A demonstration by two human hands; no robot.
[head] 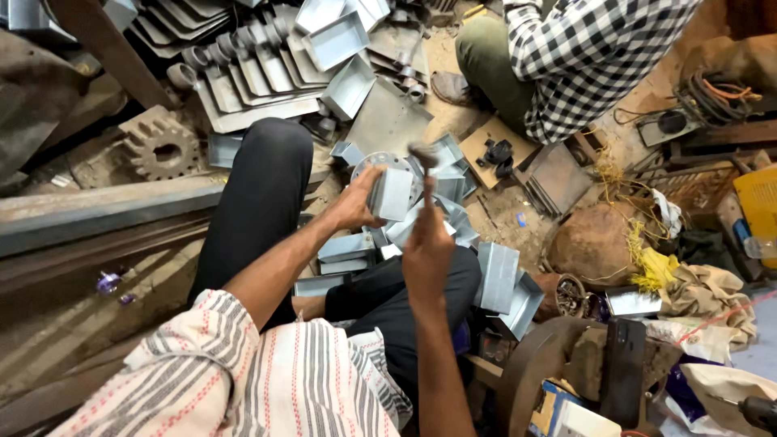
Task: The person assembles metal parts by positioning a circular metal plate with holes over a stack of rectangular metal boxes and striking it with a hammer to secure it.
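My left hand (354, 200) grips a small folded sheet-metal box piece (392, 194) and holds it over a round metal plate (377, 161) on the floor. My right hand (426, 247) is closed around the handle of a hammer, whose head (422, 154) is raised just above the box piece and looks blurred. Several similar grey metal box pieces (498, 275) lie around my knees.
More sheet-metal trays and channels (267, 73) are piled at the back. A large rusty gear (162, 148) lies at the left beside a steel beam (97, 206). Another person in a checked shirt (583, 57) sits at the top right. Rags, wire and a drill (757, 411) clutter the right.
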